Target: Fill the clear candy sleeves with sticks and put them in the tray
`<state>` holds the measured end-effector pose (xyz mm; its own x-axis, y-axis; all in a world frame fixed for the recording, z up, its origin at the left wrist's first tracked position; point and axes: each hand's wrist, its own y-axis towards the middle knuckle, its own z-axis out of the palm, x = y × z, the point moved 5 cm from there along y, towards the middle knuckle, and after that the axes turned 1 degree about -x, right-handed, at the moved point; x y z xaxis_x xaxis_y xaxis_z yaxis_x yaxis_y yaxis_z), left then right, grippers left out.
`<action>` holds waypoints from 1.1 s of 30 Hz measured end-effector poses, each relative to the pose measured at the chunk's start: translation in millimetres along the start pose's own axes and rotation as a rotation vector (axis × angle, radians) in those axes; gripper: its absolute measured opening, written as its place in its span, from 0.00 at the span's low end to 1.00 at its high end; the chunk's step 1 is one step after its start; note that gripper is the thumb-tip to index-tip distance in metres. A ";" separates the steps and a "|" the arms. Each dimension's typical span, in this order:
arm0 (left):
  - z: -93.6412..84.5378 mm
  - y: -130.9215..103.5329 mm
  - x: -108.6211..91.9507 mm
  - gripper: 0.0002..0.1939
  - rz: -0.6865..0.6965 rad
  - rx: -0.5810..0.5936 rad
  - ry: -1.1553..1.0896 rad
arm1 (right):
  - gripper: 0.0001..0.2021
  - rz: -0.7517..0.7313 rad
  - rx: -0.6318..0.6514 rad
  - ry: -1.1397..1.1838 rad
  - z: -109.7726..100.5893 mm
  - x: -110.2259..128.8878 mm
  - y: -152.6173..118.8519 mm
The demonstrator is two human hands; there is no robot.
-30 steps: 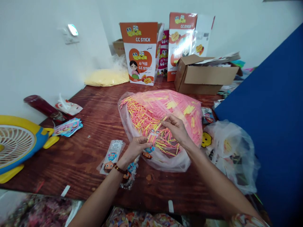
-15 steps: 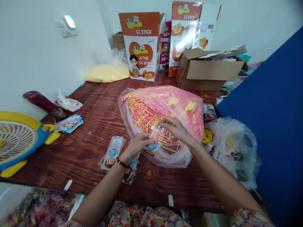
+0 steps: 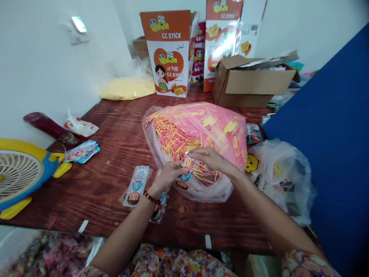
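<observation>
My left hand (image 3: 168,175) is closed on the side of a small clear printed packet (image 3: 185,176) with pink and yellow sticks showing inside it. At the packet's upper end my right hand (image 3: 210,157) has its fingers pinched on the edge. Both hands are over the front of a large clear plastic bag (image 3: 227,192), which lies open toward me. Heaped in the bag are many thin pink and yellow sticks (image 3: 170,134). Flat printed packets (image 3: 137,186) lie left of my left forearm, and more packets (image 3: 158,213) are partly hidden beneath my left wrist.
Printed cartons (image 3: 168,54) and an open brown box (image 3: 256,82) stand along the back. On the left are a yellow and blue fan (image 3: 25,173), a dark red bottle (image 3: 46,125) and a tissue pack (image 3: 82,127). A plastic bag (image 3: 285,181) sits by the blue panel (image 3: 340,127) on the right.
My right fingers have come down and closed onto the packet's upper edge. The left hand keeps its hold. The whole view has shifted slightly.
</observation>
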<state>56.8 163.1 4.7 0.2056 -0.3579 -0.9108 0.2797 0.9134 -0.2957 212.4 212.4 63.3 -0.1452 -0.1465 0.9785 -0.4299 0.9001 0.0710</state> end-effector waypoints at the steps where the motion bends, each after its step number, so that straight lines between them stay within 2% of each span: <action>1: 0.0 0.3 0.1 0.19 0.006 -0.014 -0.001 | 0.13 -0.030 0.072 -0.049 2.2 2.7 -0.8; 3: 0.4 0.3 -0.9 0.20 0.017 -0.041 -0.007 | 0.13 -0.105 0.162 -0.170 2.2 8.5 -2.4; 7: 2.8 -0.8 -7.7 0.20 0.056 -0.058 0.003 | 0.09 -0.129 0.032 -0.276 -11.6 12.4 -3.4; 9: 4.4 -1.5 -10.8 0.18 0.094 -0.047 0.024 | 0.09 -0.091 0.040 -0.288 -10.7 8.5 -4.6; 12: 5.2 -3.3 -12.2 0.17 0.144 -0.048 0.032 | 0.12 -0.054 0.106 -0.243 -3.2 1.8 -6.9; 15: 6.6 -5.6 -9.5 0.18 0.125 -0.027 0.019 | 0.15 -0.035 0.148 -0.220 1.1 -1.8 -7.4; 19: 9.4 -7.6 -7.9 0.19 0.079 0.028 0.004 | 0.13 -0.015 0.079 -0.186 -2.2 -3.4 -4.3; 24: 3.4 -9.3 -13.3 0.18 0.156 -0.044 0.039 | 0.09 0.006 -0.025 0.007 3.6 -4.4 -3.0; 27: -0.4 -13.4 -13.3 0.17 0.144 -0.029 0.008 | 0.14 0.021 -0.070 0.072 12.6 -3.2 -3.3; 30: -6.3 -20.3 -11.4 0.18 0.074 -0.018 -0.025 | 0.12 0.019 -0.069 0.104 23.8 -0.7 -0.7; 33: -14.9 -28.4 -12.7 0.18 0.044 -0.057 -0.015 | 0.13 0.062 -0.058 0.177 35.7 -1.9 3.4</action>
<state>32.2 144.6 20.4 0.2304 -0.3196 -0.9191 0.2159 0.9378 -0.2720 179.4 201.1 54.8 -0.0087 -0.0207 0.9997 -0.3724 0.9279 0.0160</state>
